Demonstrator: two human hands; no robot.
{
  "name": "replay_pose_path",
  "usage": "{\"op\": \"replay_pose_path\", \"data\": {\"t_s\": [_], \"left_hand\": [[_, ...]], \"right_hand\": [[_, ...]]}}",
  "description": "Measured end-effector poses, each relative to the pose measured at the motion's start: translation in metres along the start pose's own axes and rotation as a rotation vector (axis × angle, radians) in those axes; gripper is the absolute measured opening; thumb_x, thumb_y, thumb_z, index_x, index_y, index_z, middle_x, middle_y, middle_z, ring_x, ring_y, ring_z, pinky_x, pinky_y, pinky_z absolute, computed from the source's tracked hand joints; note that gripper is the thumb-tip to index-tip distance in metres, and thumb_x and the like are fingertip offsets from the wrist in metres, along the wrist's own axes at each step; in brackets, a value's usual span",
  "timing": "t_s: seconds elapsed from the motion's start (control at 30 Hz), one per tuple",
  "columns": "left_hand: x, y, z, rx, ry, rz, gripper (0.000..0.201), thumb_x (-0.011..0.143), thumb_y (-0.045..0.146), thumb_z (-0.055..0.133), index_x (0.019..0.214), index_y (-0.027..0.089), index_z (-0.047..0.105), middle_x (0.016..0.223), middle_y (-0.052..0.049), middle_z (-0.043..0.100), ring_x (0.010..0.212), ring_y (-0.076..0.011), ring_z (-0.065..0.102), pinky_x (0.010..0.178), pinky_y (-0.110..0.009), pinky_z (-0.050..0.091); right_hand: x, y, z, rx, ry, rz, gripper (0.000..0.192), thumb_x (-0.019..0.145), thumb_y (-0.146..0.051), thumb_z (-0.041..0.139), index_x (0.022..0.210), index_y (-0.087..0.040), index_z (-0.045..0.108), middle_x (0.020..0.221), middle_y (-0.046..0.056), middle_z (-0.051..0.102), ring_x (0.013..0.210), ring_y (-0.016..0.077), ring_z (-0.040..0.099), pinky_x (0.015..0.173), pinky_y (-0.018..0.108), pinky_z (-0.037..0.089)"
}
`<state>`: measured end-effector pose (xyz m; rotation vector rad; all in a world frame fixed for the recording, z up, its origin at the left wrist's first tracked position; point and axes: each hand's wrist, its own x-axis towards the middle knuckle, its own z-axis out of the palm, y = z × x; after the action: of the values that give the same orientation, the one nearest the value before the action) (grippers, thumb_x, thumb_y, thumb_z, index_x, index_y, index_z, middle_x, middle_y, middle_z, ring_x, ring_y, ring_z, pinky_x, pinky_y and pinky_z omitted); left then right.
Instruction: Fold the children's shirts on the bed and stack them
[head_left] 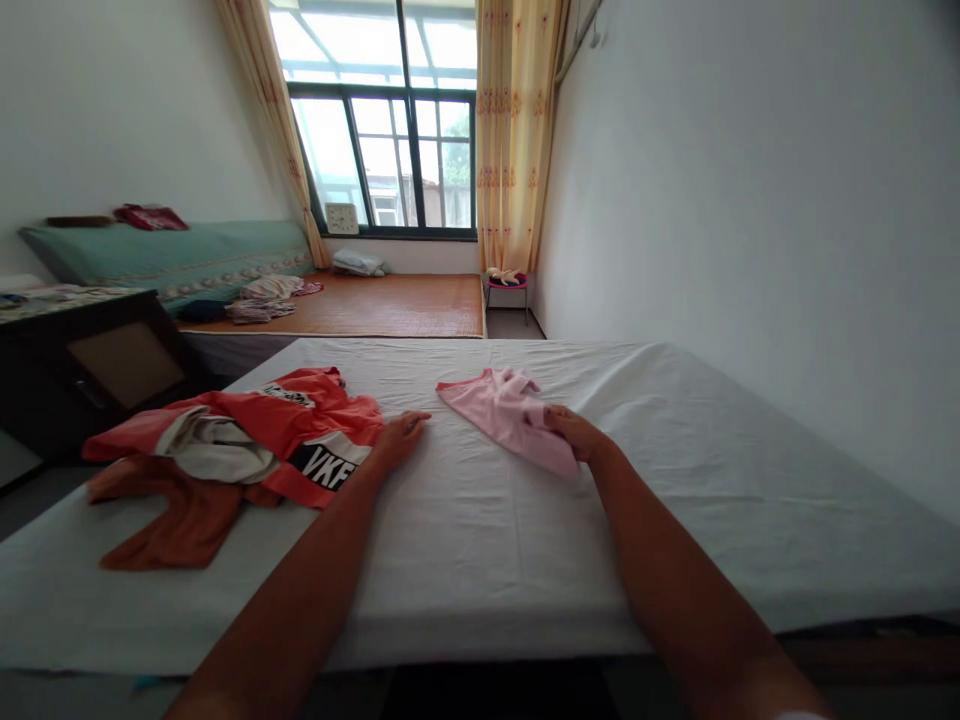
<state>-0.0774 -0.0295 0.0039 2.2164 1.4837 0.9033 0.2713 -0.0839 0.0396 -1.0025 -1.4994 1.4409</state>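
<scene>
A small pink garment lies folded on the white sheet of the bed in front of me. My right hand rests on its near right edge, fingers curled onto the cloth. My left hand lies flat on the sheet with fingers together, touching the edge of an orange-red shirt with black and white lettering. That shirt tops a loose pile with a grey-white piece and a darker orange garment at the bed's left.
A dark cabinet stands left of the bed. Beyond is a second bed with a bamboo mat, clothes, a pillow and a green headboard cushion. A small stool sits by the curtain under the window. A white wall runs along the right.
</scene>
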Motion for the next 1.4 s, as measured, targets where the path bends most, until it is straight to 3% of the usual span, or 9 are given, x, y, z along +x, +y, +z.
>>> {"op": "replay_pose_path", "data": {"t_s": [0.1,0.17,0.43,0.6,0.77,0.97,1.13,1.23,1.4], "left_hand": [[-0.001,0.001,-0.003,-0.068,0.007,-0.028,0.038,0.085,0.038,0.042,0.109,0.023,0.068,0.113,-0.006,0.069,0.11,-0.0217,0.06,0.1,-0.036,0.043],[-0.003,0.002,-0.003,-0.08,0.01,-0.027,0.039,0.085,0.04,0.042,0.107,0.023,0.069,0.113,-0.006,0.07,0.11,-0.0217,0.06,0.1,-0.035,0.043],[-0.012,0.028,-0.004,-0.133,0.058,0.119,0.035,0.088,0.043,0.046,0.097,0.023,0.072,0.102,-0.006,0.072,0.1,-0.0215,0.063,0.094,-0.034,0.047],[-0.025,0.088,0.014,-0.178,-0.093,0.381,0.031,0.089,0.043,0.052,0.101,0.023,0.071,0.105,-0.006,0.071,0.101,-0.0203,0.061,0.09,-0.033,0.048],[-0.025,0.128,0.038,0.115,-0.37,0.6,0.027,0.078,0.04,0.067,0.099,0.025,0.071,0.101,-0.006,0.068,0.096,-0.022,0.06,0.082,-0.031,0.049],[0.006,0.074,0.003,-0.357,-0.031,0.064,0.021,0.078,0.039,0.061,0.083,0.019,0.063,0.07,0.0,0.061,0.063,-0.0134,0.056,0.057,-0.024,0.047],[0.009,0.001,-0.029,-1.066,0.363,-0.578,0.016,0.072,0.025,0.066,0.077,0.017,0.054,0.061,0.004,0.056,0.048,-0.0063,0.051,0.046,-0.016,0.042],[0.004,-0.011,-0.031,-1.096,0.393,-0.646,0.015,0.078,0.029,0.061,0.081,0.017,0.053,0.063,0.001,0.058,0.049,-0.0084,0.055,0.048,-0.019,0.047],[0.001,0.005,-0.024,-0.929,0.319,-0.614,0.045,0.079,0.044,0.065,0.111,0.018,0.049,0.073,-0.001,0.063,0.055,-0.0113,0.061,0.05,-0.021,0.048]], "right_hand": [[-0.012,-0.014,0.013,-0.165,-0.509,0.083,0.046,0.067,-0.051,0.076,0.092,-0.013,0.073,0.087,0.006,0.072,0.07,0.017,0.064,0.064,0.025,0.05],[-0.013,-0.017,0.015,-0.188,-0.598,0.096,0.048,0.069,-0.049,0.076,0.1,-0.014,0.072,0.089,0.006,0.071,0.067,0.0145,0.063,0.062,0.024,0.049],[0.009,0.014,-0.012,-0.365,0.273,0.088,0.036,0.077,-0.053,0.063,0.083,-0.018,0.063,0.073,0.0,0.065,0.05,0.0085,0.051,0.044,0.019,0.034],[0.015,0.029,-0.015,-0.937,0.462,0.086,0.04,0.082,-0.054,0.058,0.098,-0.019,0.065,0.086,0.008,0.07,0.077,0.0199,0.064,0.067,0.028,0.045],[0.02,0.035,-0.013,-0.906,0.422,-0.014,0.038,0.086,-0.044,0.056,0.114,-0.019,0.06,0.091,0.007,0.071,0.08,0.0186,0.066,0.073,0.028,0.046],[0.02,0.017,-0.01,-0.478,0.52,-0.119,0.037,0.086,-0.05,0.052,0.102,-0.018,0.061,0.083,0.003,0.067,0.049,0.0091,0.055,0.05,0.022,0.043],[0.001,-0.013,0.016,-0.269,-0.016,-0.138,0.043,0.086,-0.056,0.051,0.095,-0.017,0.067,0.083,0.004,0.067,0.062,0.0107,0.059,0.055,0.021,0.046],[-0.009,-0.02,0.039,-0.393,-0.32,-0.142,0.04,0.085,-0.051,0.057,0.107,-0.019,0.068,0.099,0.006,0.069,0.087,0.0166,0.063,0.074,0.027,0.051],[-0.013,-0.014,0.055,-0.614,-0.347,-0.2,0.066,0.067,-0.035,0.077,0.129,-0.025,0.056,0.124,0.007,0.061,0.098,0.019,0.06,0.08,0.029,0.05]]}}
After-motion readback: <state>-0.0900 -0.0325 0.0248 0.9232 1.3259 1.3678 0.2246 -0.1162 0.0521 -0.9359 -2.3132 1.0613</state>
